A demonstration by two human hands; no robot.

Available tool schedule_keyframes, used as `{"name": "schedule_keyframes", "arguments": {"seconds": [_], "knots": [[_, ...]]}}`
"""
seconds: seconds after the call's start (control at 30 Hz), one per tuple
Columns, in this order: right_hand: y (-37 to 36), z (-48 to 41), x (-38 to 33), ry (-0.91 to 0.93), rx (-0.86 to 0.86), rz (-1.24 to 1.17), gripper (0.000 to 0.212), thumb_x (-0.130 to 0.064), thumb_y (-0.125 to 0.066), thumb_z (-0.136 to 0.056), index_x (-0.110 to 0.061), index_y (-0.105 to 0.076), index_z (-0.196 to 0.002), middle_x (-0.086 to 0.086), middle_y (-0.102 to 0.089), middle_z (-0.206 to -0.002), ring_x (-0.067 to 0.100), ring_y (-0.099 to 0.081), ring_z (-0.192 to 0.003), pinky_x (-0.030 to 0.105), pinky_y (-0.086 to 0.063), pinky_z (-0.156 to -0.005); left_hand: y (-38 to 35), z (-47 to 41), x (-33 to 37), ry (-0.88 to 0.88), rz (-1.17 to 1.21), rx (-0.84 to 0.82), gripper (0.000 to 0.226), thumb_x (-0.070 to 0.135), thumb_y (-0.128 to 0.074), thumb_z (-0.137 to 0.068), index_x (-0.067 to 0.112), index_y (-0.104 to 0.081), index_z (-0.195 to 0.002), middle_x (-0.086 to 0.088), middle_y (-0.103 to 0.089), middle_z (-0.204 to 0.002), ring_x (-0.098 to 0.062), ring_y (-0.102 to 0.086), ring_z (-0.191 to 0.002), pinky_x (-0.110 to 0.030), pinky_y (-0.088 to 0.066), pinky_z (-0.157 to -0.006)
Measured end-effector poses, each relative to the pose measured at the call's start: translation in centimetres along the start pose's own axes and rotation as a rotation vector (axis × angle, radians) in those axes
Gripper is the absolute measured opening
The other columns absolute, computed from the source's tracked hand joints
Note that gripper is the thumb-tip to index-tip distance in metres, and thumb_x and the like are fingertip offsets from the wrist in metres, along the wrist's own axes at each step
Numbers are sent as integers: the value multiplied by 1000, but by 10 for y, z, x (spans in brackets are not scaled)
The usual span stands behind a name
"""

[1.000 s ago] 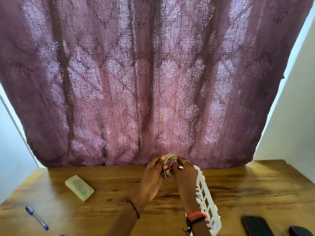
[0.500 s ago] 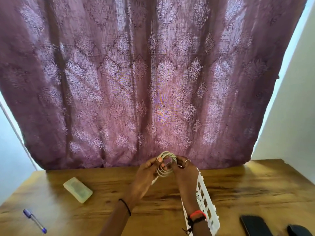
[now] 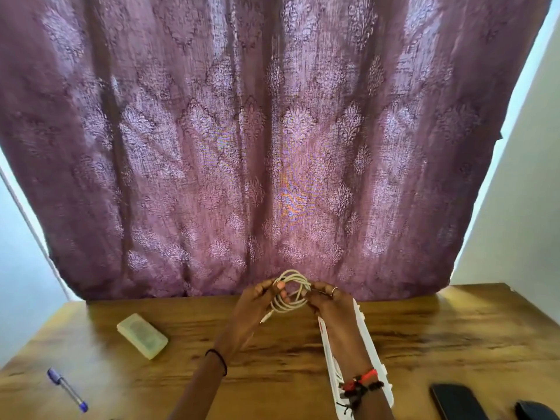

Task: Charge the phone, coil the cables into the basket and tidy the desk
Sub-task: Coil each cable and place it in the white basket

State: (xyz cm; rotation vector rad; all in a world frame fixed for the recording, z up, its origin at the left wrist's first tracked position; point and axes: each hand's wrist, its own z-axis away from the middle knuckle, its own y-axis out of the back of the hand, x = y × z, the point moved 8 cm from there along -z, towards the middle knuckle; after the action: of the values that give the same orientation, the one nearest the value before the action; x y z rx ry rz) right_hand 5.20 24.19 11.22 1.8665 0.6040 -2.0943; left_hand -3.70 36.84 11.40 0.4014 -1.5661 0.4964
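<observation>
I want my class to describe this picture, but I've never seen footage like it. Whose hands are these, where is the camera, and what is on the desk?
No machine here: a person works with bare hands, filmed by a wide camera on their head, looking forward and down. The left hand and right hand both pinch a white cable, wound into a loose coil, above the wooden desk. A white basket lies under the right forearm. Left of the hands lie a pale case and a pen; at the right, a dark phone and another dark object, cut off. A purple curtain hangs behind.
</observation>
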Motion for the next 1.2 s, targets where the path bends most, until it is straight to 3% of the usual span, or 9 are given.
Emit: {"name": "schedule_keyframes", "arguments": {"seconds": [0.23, 0.33, 0.5, 0.6, 0.7, 0.77, 0.87, 1.03, 1.2], "knots": [[1, 0, -4, 66, 39, -13, 22, 4, -67, -78, -13, -71, -90, 4, -71, -74, 4, -64, -59, 13, -50, -54, 0, -8, -8, 8, 38, 74, 21, 18, -50, -95, 6, -67, -98, 1, -63, -71, -14, -53, -69, -24, -45, -64], [3, 1, -4, 113, 85, -4, 25, 4, -73, -72, -8, -69, -94, 5, -72, -80, 1, -65, -61, 13, -52, -57, -4, -10, -12, 13, 33, 65, 26, 20, -50, -95, 1, -64, -106, -17, -63, -91, -27, -56, -84, -39, -46, -79], [7, 4, -6, 162, 143, 61, 28, 8, -71, -72, -5, -68, -97, 9, -70, -87, -2, -65, -64, 7, -49, -57, -7, -10, -18, 22, 31, 55, 27, 19, -51, -95, -4, -63, -102, -17, -62, -88, -26, -57, -83, -36, -47, -75], [4, 0, 4, 76, 90, 23, 30, 4, -70, -75, -10, -65, -102, 11, -70, -95, 21, -67, -86, 20, -54, -71, -4, -13, -20, 28, -19, 17, 21, 19, -53, -92, 3, -67, -94, -8, -66, -79, -20, -60, -76, -35, -47, -74], [-4, 0, 13, -32, -18, -112, 37, 3, -70, -75, -6, -63, -110, 16, -70, -103, 30, -66, -98, 37, -54, -84, -1, -13, -16, 25, -70, 7, 18, 13, -47, -95, 9, -64, -89, 10, -63, -57, -2, -58, -56, -17, -48, -57], [-8, 0, 13, -84, -105, -222, 35, 5, -68, -76, -4, -61, -109, 15, -69, -102, 25, -67, -93, 27, -54, -74, 4, -13, -16, 19, -56, 26, 18, 14, -48, -95, 7, -65, -94, 8, -66, -64, -6, -60, -61, -15, -50, -55], [-16, 5, 6, -144, -261, -329, 25, 9, -62, -79, -8, -64, -98, 5, -72, -87, 11, -68, -74, 15, -51, -56, 6, -10, -16, 14, 24, 30, 23, 15, -50, -95, 3, -65, -107, -7, -71, -92, -15, -65, -83, -24, -56, -71], [-22, 11, 3, -193, -385, -403, 27, 12, -58, -78, -6, -64, -98, 5, -73, -83, 12, -69, -74, 16, -53, -61, 6, -8, -10, -24, 42, 10, 25, 17, -49, -95, 5, -66, -108, -10, -71, -100, -17, -66, -89, -29, -56, -75], [-25, 14, -6, -142, -385, -341, 32, 13, -56, -78, -9, -59, -100, 5, -70, -85, 14, -65, -77, 18, -51, -64, 10, -7, -3, -114, -95, 72, 20, 13, -49, -95, 15, -69, -95, 0, -72, -87, -6, -65, -81, -25, -53, -75]]}}
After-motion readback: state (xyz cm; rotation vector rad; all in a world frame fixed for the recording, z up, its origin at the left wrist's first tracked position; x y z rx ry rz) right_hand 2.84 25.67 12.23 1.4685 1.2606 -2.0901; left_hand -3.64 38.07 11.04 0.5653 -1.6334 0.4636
